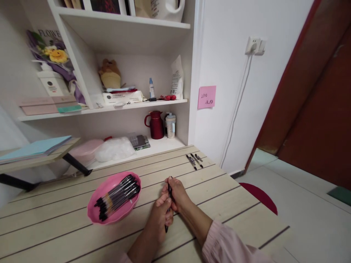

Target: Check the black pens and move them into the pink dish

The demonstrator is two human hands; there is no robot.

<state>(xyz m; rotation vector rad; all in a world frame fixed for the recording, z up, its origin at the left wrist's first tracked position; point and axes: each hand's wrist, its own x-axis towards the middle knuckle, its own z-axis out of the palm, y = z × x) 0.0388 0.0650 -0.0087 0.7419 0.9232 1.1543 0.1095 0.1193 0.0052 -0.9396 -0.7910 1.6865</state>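
Both my hands meet over the table, wrapped round one dark pen [169, 190]. My left hand [161, 215] is closed on its lower part, and a black end [166, 229] sticks out below the fingers. Higher up, my right hand [177, 193] grips the same pen with the thumb along it. Fingers cover most of the barrel. To the left of my hands, a pink bowl [93, 215] holds a pile of clear pens with black caps [117, 197]. Several pen parts [194, 161] lie at the table's far right.
The slatted wooden table [219, 197] ends at a white shelf unit [189, 120] at the back. On its bottom shelf stand a red jug [157, 125] and a pale cup [170, 126]. A small raised stand [41, 155] carries papers at left. A red round seat [259, 197] is beyond the right edge.
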